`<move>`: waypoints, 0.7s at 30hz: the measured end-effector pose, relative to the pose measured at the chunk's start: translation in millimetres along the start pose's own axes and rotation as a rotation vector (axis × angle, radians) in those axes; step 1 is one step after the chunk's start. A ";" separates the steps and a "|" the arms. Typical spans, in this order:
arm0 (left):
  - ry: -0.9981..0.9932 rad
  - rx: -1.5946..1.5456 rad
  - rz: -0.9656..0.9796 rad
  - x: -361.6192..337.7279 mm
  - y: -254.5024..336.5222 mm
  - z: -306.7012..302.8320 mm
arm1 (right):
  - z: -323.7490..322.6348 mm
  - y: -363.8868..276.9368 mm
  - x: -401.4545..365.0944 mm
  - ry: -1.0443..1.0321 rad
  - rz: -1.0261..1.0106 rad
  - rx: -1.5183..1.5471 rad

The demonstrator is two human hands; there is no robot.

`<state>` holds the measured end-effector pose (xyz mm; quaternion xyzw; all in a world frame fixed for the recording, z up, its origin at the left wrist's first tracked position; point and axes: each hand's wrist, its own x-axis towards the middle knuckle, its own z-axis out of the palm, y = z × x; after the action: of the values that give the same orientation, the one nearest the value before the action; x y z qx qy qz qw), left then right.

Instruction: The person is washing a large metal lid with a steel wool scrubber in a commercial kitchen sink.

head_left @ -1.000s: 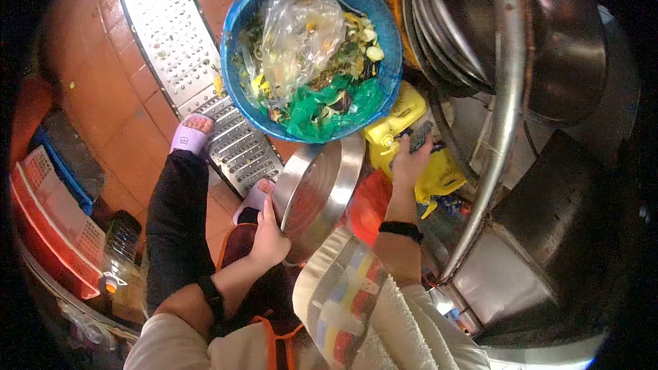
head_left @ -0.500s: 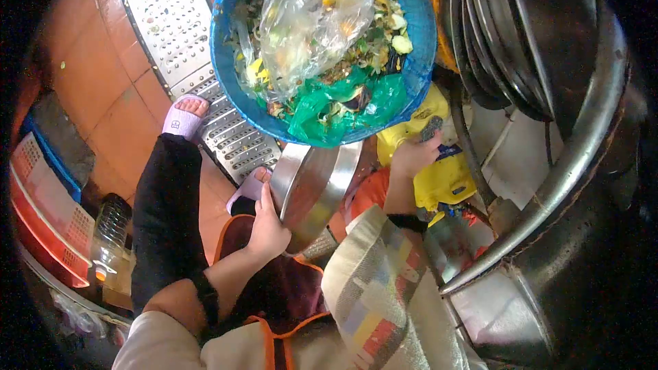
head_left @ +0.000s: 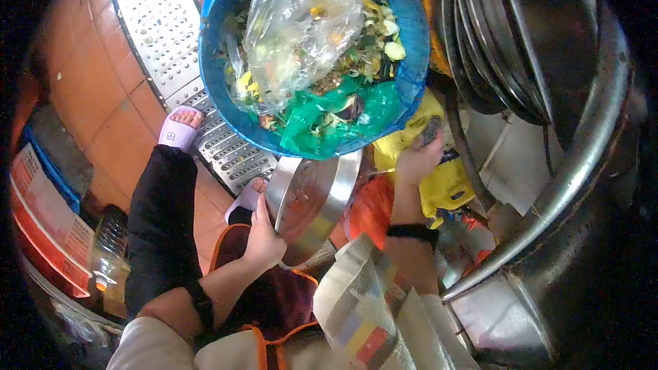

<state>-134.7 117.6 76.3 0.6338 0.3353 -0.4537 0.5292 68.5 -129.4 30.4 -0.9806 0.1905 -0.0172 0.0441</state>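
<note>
My left hand grips the side wall of a shiny steel basin, which is tilted on its side in front of my apron. My right hand is closed around a grey steel-wool scourer, held off to the right of the basin and apart from it. Just beyond the basin stands a blue bin full of food scraps. A clear plastic bag and a green plastic bag lie on the scraps, and the bin's near rim hides part of the basin.
Yellow plastic containers stand behind my right hand. Several dark pans are stacked upright at the upper right, by a curved metal rim. At left are a red crate, a clear bottle and a perforated metal floor grate.
The view has shifted slightly, so the bin appears a little further left and lower. My right hand with the scourer has shifted slightly too. Both holds stay the same.
</note>
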 end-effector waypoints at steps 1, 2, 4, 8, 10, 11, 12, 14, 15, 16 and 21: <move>0.000 -0.010 -0.008 0.5 0.0 -1.7 | 8.0 -3.7 -3.2 0.019 0.050 -0.070; 0.000 -0.045 0.008 1.4 -2.3 -1.1 | 16.3 -0.4 -1.1 0.037 0.083 -0.086; -0.001 -0.060 0.026 -0.2 -5.8 0.2 | 7.9 1.7 -1.3 -0.033 -0.032 -0.093; -0.058 -0.082 -0.010 -0.4 -4.6 -4.5 | 3.2 4.0 1.4 0.079 -0.131 -0.065; -0.034 -0.085 0.012 2.1 -12.2 2.8 | 17.1 3.0 2.9 0.092 0.051 -0.094; -0.026 -0.076 0.027 0.9 -14.5 2.5 | 20.3 3.2 2.3 0.098 -0.004 -0.067; -0.034 -0.053 0.012 -2.0 -13.4 0.6 | 20.1 3.8 2.2 0.108 -0.060 -0.042; -0.034 -0.030 0.017 -5.0 -11.4 0.1 | 18.3 8.5 7.4 0.064 -0.106 -0.005; -0.030 -0.023 0.035 -5.6 -11.6 -0.1 | 10.2 4.8 8.5 0.054 -0.022 0.103; -0.033 -0.021 0.071 -9.7 -18.0 -0.3 | -5.1 -0.7 5.0 0.037 0.069 0.201; -0.066 0.037 0.131 -42.7 -17.8 -17.7 | -56.7 12.8 -45.8 0.104 0.438 0.661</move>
<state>-162.4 141.1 110.0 0.6488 0.2668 -0.4450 0.5567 18.4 -128.5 84.9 -0.8475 0.3812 -0.1173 0.3503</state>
